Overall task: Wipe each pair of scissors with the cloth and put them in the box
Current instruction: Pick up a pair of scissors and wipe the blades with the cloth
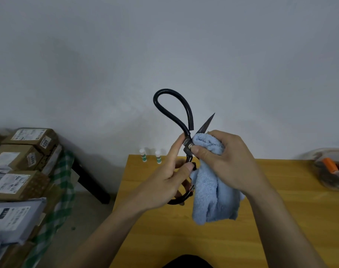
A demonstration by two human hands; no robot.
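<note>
head view, frame centre: the left hand [169,176] gripped the scissors [184,132] while the right hand [222,161] pinched the cloth [209,192] at the pivot; best wiped away from the edge.

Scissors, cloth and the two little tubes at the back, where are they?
scissors [186,120]: head view, on the upper black handle loop.
cloth [213,198]: head view, on the hanging blue part.
little tubes [143,155]: head view, on the left tube's body.

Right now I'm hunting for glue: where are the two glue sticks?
In the head view, the two glue sticks stand upright at the wooden table's far left corner, by the wall, just left of the raised scissors.
</note>
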